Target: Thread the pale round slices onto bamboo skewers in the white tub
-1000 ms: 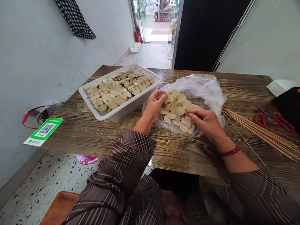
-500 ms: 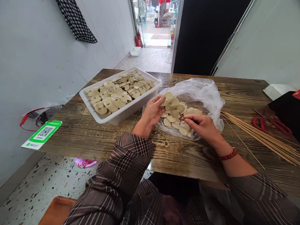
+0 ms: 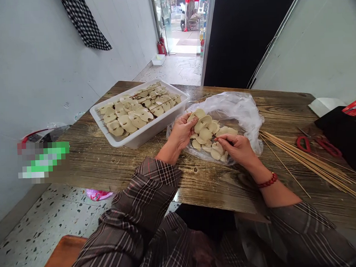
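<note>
My left hand (image 3: 182, 133) is closed on a string of flat, round beige slices (image 3: 203, 123), threaded one behind another above an open plastic bag (image 3: 238, 102). With thumb and fingers pinched, my right hand (image 3: 236, 147) grips the near end of the thin bamboo skewer (image 3: 215, 139) that carries them. Most of the skewer is covered by the slices and my fingers. Loose beige slices (image 3: 216, 151) lie in the bag beneath both hands. To the left, a white plastic tub (image 3: 117, 143) is filled with similar slices on skewers.
A bundle of bamboo skewers (image 3: 307, 160) lies fanned out at the right, one apart from it. Beyond are red-handled scissors (image 3: 303, 144) and a black container (image 3: 343, 133). The wooden table (image 3: 209, 187) ends just before my body.
The whole view has shifted slightly left. The held slices have turned a little, showing flatter faces toward me; both hands keep their grip in nearly the same place.
</note>
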### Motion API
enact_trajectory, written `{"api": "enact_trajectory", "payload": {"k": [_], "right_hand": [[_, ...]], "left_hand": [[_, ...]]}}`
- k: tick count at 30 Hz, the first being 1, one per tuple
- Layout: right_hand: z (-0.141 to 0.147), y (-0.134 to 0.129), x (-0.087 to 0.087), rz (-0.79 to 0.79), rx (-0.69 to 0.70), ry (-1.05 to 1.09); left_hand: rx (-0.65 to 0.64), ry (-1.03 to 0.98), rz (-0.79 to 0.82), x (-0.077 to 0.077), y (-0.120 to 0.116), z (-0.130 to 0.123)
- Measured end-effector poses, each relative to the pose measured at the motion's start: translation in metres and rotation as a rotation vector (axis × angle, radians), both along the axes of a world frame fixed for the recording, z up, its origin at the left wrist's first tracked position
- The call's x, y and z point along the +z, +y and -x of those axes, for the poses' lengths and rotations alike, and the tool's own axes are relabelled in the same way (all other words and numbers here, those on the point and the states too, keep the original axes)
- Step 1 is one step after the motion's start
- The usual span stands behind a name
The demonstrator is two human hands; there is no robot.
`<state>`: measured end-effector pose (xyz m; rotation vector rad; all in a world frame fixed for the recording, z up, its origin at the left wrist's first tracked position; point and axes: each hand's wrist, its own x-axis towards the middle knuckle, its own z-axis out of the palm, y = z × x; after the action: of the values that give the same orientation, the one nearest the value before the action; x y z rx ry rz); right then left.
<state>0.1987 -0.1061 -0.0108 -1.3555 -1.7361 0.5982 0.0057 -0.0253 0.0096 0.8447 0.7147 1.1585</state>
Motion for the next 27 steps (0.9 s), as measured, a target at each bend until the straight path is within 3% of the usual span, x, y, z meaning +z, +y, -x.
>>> {"api": "enact_trajectory", "payload": {"k": [12, 21, 27], "right_hand": [[0.002, -0.002, 0.006, 0.048, -0.006, 0.059], [0.002, 0.001, 0.0, -0.024, -0.028, -0.005], [0.002, 0.0, -0.002, -0.034, -0.054, -0.012]], "left_hand": [[-0.121, -0.085, 0.075, 0.003, -0.003, -0.006], [-0.051, -0.122, 0.08, 0.006, -0.009, -0.013], [-0.07, -0.124, 0.027, 0.003, -0.013, -0.017]]}}
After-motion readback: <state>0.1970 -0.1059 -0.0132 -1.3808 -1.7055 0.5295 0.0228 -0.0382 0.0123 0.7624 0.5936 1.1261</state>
